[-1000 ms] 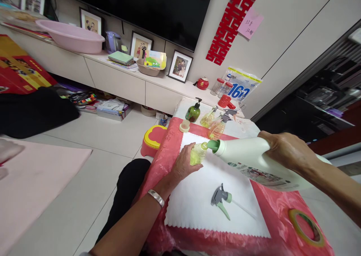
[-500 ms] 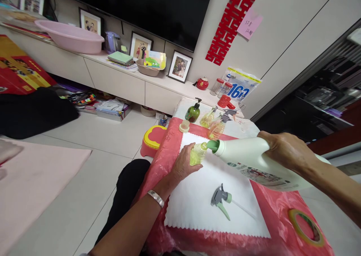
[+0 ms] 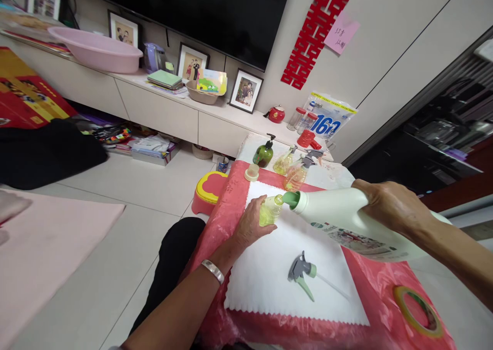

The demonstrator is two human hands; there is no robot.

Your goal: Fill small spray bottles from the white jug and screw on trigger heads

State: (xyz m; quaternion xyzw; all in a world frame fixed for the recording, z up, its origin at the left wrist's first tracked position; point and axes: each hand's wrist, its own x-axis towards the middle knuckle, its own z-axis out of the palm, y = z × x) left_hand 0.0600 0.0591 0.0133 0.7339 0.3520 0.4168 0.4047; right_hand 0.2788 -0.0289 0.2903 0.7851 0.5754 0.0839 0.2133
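My left hand [image 3: 250,222] is closed round a small clear yellow spray bottle [image 3: 271,211] that has no top on it. By its handle, my right hand [image 3: 395,203] grips a large pale green jug [image 3: 335,206], tipped on its side. The jug's green spout [image 3: 290,200] meets the mouth of the bottle. Below them a grey and green trigger sprayer head [image 3: 302,273] with its thin tube lies on a white scalloped mat [image 3: 265,288]. A cream cap [image 3: 251,172] sits near the mat's far left corner.
Behind the mat stand a green pump bottle [image 3: 263,153], a yellow spray bottle [image 3: 284,162] and an orange-tinted spray bottle [image 3: 296,178]. A roll of tape [image 3: 398,298] lies on the red table cover [image 3: 215,268] at near right. A yellow and red stool [image 3: 208,190] is at the left.
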